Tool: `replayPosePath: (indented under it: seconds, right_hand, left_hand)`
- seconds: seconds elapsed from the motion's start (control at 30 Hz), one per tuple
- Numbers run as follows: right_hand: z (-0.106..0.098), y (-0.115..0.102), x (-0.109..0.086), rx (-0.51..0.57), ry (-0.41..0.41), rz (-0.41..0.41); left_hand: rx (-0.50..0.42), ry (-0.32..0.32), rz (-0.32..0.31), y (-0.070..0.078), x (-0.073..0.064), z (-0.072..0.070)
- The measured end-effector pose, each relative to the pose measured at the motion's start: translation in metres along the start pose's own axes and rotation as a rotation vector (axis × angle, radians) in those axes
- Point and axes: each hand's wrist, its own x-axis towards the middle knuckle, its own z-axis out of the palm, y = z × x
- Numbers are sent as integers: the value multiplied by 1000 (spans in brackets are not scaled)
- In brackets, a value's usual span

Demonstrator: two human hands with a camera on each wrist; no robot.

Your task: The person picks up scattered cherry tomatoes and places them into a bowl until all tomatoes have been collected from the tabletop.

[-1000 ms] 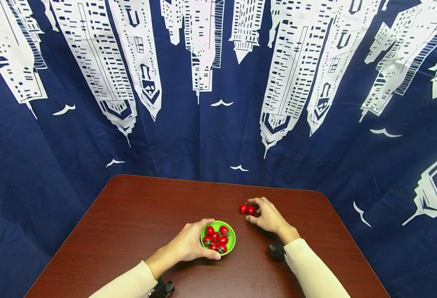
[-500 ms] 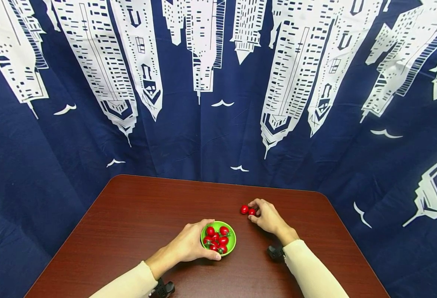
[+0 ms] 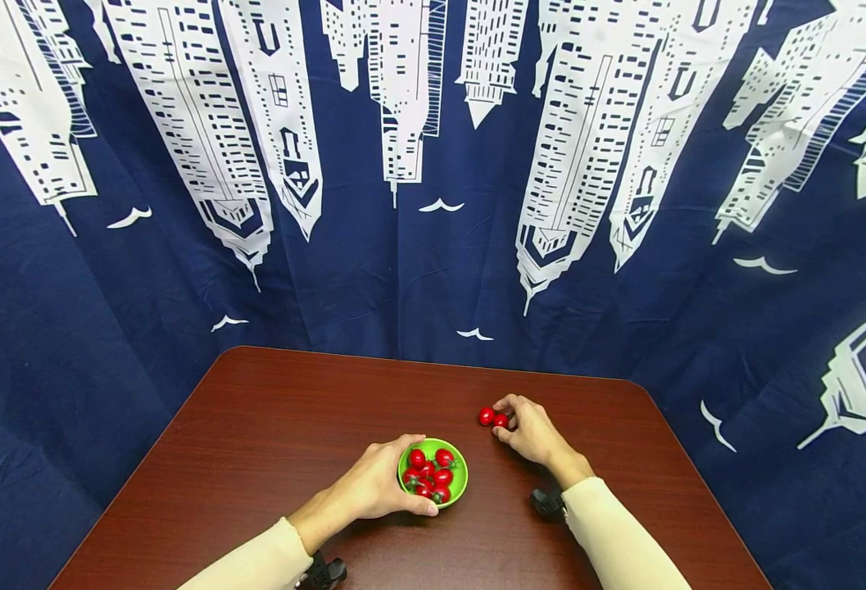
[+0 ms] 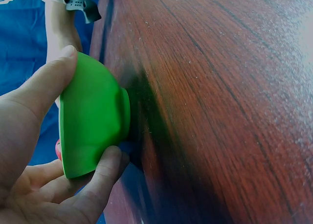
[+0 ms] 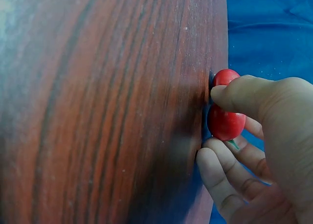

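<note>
My left hand (image 3: 377,483) grips a small green bowl (image 3: 460,487) by its side, with the thumb at the near rim and fingers at the far side. Several red cherry tomatoes (image 3: 442,476) with green stems lie in it. In the left wrist view, thumb and fingers span the bowl (image 4: 93,116), whose base is close to the tabletop. To the right, my right hand (image 3: 534,433) holds a cherry tomato (image 5: 226,123) between thumb and curled fingers, at table level. A second cherry tomato (image 3: 486,416) sits right beside it, partly behind the thumb in the right wrist view.
Everything is on a reddish-brown wooden table (image 3: 292,410) with rounded far corners. A dark blue curtain (image 3: 433,270) printed with white upside-down buildings hangs behind and around it. Dark wrist-camera mounts (image 3: 546,500) show under both pale sleeves.
My right hand's fingers have drawn in around the nearer tomato. Both loose tomatoes have shifted slightly right and toward me. The left hand and bowl have stayed in place.
</note>
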Motion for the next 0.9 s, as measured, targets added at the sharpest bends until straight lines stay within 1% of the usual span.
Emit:
replayPosePath:
  seconds: [0.13,0.43,0.73,0.9]
  right_hand:
    - [-2,-2,-2,3,6,7]
    - [-12,-6,-4,-2,26,-6]
    - [-20,-17,-7,-23,69,-67]
    - [-25,-28,-10,-8,74,-88]
  left_hand:
    - [1,-1,0,0,0,0]
    - [2,-5,-32,0,1,1]
    - [0,-2,-30,1,0,1]
    - [0,-1,-18,1,0,1]
